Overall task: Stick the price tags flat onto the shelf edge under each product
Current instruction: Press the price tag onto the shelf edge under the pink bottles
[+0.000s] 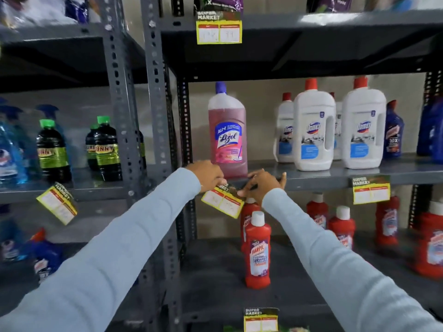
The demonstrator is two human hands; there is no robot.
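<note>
Pinching the price tag (221,202) at its top corners, the left hand (208,174) and right hand (263,185) each kept a closed grip on it, holding it tilted against the shelf edge (318,182) just below the pink Lizol bottle (227,133).

Grey slotted-steel shelving racks (153,92) stand against a plain beige wall (261,97).
</note>
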